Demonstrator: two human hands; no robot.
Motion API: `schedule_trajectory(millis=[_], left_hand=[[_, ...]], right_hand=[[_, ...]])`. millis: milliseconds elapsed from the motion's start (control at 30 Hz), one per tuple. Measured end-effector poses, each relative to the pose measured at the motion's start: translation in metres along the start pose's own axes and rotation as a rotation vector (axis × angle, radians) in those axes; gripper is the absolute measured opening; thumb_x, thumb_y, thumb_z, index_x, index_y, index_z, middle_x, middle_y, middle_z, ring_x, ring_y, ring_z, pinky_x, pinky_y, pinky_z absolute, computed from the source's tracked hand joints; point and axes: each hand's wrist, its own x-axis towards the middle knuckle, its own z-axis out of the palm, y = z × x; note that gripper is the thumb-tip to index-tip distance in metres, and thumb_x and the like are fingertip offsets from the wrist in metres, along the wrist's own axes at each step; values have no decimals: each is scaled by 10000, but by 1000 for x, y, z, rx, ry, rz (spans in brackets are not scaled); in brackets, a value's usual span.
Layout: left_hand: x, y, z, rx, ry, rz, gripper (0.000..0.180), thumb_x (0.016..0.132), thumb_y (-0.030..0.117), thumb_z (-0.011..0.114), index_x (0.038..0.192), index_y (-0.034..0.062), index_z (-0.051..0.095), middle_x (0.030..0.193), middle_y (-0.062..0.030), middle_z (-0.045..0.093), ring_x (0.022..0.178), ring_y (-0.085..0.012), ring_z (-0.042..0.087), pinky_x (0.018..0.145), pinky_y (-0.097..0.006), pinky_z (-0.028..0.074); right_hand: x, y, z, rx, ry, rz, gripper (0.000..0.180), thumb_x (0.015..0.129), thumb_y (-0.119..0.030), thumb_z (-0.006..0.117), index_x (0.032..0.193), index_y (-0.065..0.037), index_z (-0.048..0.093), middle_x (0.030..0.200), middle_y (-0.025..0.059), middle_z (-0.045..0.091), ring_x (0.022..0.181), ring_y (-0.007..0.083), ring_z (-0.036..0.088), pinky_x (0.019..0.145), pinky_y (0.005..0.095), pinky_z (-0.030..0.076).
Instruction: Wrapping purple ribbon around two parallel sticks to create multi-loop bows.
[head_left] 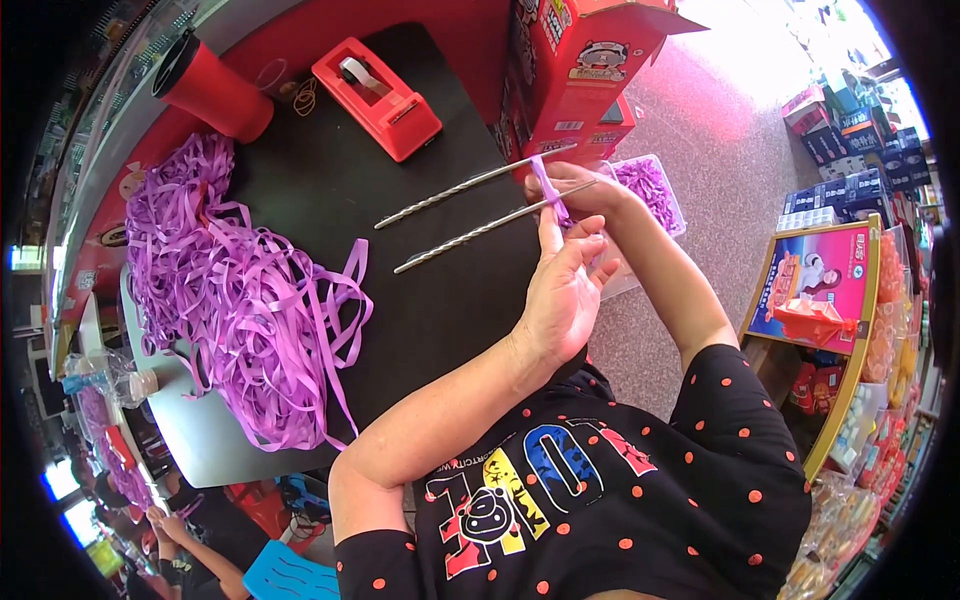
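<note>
Two long metal rods with spiral grooves, like drill bits, lie side by side in view over the dark table. A purple ribbon is wound across both near their smooth right ends. My left hand is palm up beside the nearer rod, fingers apart, one digit touching the ribbon. Behind the rods' right ends is my right hand, closed around the ribbon, its fingertips partly hidden. A big tangled heap of purple ribbon covers the table's left side.
A red tape dispenser and a red tumbler stand at the back of the black table. Red cartons rise behind my hands. A clear tub holds purple ribbon pieces. Another person's hands show at lower left.
</note>
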Motion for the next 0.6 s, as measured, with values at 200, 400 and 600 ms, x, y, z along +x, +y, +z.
schedule_trajectory(millis=[200, 400, 600], left_hand=[[1, -3, -2, 12, -11, 16, 744, 828, 89, 579, 1436, 256, 185, 1157, -35, 469, 988, -147, 461, 906, -372, 371], [2, -1, -1, 25, -22, 1, 746, 846, 97, 576, 1435, 256, 145, 1156, 2, 434, 987, -103, 434, 894, -370, 341], [5, -2, -4, 44, -41, 12, 710, 838, 102, 568, 1415, 270, 190, 1152, -1, 434, 1007, -103, 426, 889, -370, 340]], right_hand=[[-63, -74, -18, -645, 251, -115, 268, 876, -269, 630, 917, -6, 657, 727, 32, 588, 678, 86, 520, 610, 244, 420], [-73, -120, 24, -1171, 118, -876, 188, 747, -112, 641, 927, -74, 680, 939, 63, 589, 852, 242, 591, 753, 336, 498], [-75, -120, 3, -1459, -34, -936, 288, 724, -96, 619, 994, -145, 702, 927, 53, 573, 899, 230, 566, 775, 330, 487]])
